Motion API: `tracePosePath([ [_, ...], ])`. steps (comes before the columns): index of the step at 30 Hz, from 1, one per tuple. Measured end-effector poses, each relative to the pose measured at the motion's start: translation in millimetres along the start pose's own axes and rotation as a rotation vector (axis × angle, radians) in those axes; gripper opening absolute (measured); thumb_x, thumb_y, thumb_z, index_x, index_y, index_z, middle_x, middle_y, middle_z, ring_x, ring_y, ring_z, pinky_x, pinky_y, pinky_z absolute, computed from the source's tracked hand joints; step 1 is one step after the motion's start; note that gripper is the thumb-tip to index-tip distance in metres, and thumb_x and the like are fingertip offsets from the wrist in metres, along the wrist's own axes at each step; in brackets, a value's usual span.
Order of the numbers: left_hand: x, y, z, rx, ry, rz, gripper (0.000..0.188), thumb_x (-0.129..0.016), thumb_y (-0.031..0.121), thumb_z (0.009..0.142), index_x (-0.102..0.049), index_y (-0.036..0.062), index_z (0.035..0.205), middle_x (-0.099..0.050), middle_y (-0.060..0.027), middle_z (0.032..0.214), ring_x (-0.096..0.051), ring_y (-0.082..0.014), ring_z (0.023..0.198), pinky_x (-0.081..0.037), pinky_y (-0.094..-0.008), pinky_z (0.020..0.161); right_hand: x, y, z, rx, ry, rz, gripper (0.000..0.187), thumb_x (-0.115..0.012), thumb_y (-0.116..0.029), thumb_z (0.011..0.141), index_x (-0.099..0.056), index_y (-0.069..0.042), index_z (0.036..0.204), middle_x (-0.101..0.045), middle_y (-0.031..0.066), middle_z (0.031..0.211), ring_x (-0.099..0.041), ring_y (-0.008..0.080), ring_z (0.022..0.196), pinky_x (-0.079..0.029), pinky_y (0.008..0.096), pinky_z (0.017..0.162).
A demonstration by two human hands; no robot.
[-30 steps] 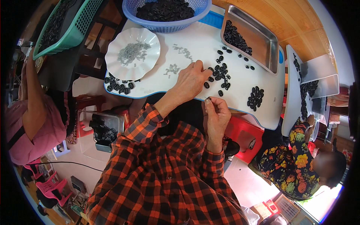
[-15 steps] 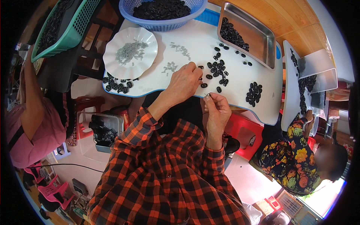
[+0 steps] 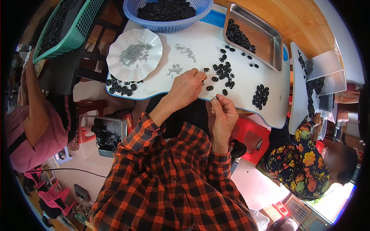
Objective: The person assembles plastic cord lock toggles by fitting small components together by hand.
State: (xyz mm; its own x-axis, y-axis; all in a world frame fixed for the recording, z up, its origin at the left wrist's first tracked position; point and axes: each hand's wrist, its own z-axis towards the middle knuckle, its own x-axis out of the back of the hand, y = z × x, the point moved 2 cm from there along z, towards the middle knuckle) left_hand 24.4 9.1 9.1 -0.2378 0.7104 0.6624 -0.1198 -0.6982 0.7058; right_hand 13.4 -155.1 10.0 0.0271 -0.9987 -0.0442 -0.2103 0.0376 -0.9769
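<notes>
Left hand [image 3: 185, 87] had fingers bunched beside the loose cluster of small glossy black oval pieces [image 3: 220, 72], nearest ovals just right of the fingertips; couldn't tell if it gripped anything. Right hand [image 3: 224, 111] had thumb and index pinched on a tiny object [image 3: 215, 98], detail too small to read, just below that cluster. Farther out on the white blue-edged table [image 3: 243, 86]: translucent grey slivers [image 3: 175, 69], white scalloped plate [image 3: 153, 63], rectangular steel tray [image 3: 266, 42].

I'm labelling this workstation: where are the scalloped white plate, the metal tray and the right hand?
Scalloped white plate [image 3: 115, 57], head view: bare left side.
Metal tray [image 3: 261, 38], head view: bare floor.
Right hand [image 3: 224, 110], head view: its middle.
</notes>
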Motion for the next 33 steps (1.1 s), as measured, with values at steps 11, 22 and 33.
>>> tracePosePath([
  [11,-8.8,12.2,16.2,-0.053,0.048,0.027,0.009,-0.063,0.011,0.081,-0.061,0.0042,0.086,-0.054,-0.0118,0.083,-0.059,-0.0319,0.074,-0.048,-0.0403,0.062,4.0,6.3,-0.2,0.006,-0.019,0.042,0.018,-0.065,-0.004,0.085,-0.062,0.002,0.101,-0.061,0.0008,0.077,-0.052,0.0053,0.066,-0.043,0.0184,0.060],
  [22,-24.0,18.8,10.8,-0.080,0.024,0.142,0.012,-0.066,0.012,0.077,-0.059,0.0041,0.083,-0.052,-0.0113,0.088,-0.057,-0.0307,0.084,-0.049,-0.0404,0.063,4.5,-0.7,-1.7,0.005,0.007,0.008,0.018,-0.066,-0.004,0.084,-0.062,0.002,0.101,-0.061,0.0011,0.079,-0.052,0.0053,0.066,-0.043,0.0187,0.060],
  [33,38.7,-19.8,-27.4,0.040,0.331,0.140,0.011,-0.063,0.004,0.077,-0.061,0.0033,0.087,-0.055,-0.0114,0.083,-0.059,-0.0308,0.073,-0.049,-0.0399,0.063,-0.5,-1.5,-1.6,0.009,-0.004,0.011,0.018,-0.066,-0.005,0.085,-0.062,0.003,0.100,-0.062,0.0027,0.079,-0.052,0.0059,0.065,-0.042,0.0186,0.059],
])
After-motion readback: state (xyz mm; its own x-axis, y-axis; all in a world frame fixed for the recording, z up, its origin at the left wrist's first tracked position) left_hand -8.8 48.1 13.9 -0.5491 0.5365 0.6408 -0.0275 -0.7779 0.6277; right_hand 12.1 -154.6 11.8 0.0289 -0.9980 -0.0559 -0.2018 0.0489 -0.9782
